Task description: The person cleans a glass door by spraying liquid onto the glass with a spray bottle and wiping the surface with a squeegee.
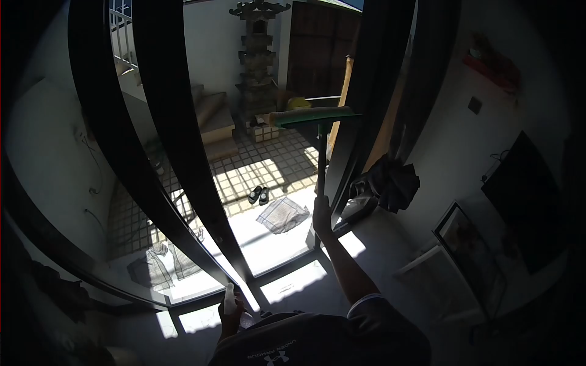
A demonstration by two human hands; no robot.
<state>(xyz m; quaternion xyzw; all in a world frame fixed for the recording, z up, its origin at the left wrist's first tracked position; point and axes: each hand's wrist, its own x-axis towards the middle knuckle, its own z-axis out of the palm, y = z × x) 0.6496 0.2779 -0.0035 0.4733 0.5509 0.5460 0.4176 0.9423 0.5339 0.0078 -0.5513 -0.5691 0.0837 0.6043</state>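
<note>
My right grip is clamped around the lower end of a green squeegee, its handle upright and its wide head raised well above the fingers; whether the blade meets any glass, I cannot tell. My left grip, low near the shirt, is closed around a pale bottle, its top poking up above the fingers (the shade hides most of its body from me). Just beyond, dark frame posts slant up through my view, and sunlit patches lie on the indoor floor along its doorway edge. Past that, at the near edge of the tiled courtyard, I see a grey mat, with a pair of sandals by its far left corner. Cloths lie toward the courtyard's near left corner. Along its far edge stand a tiered stone pillar and, left of it, some steps. Indoors, off to my right, a dark bundle hangs near the frame and a framed panel leans by the wall.
</note>
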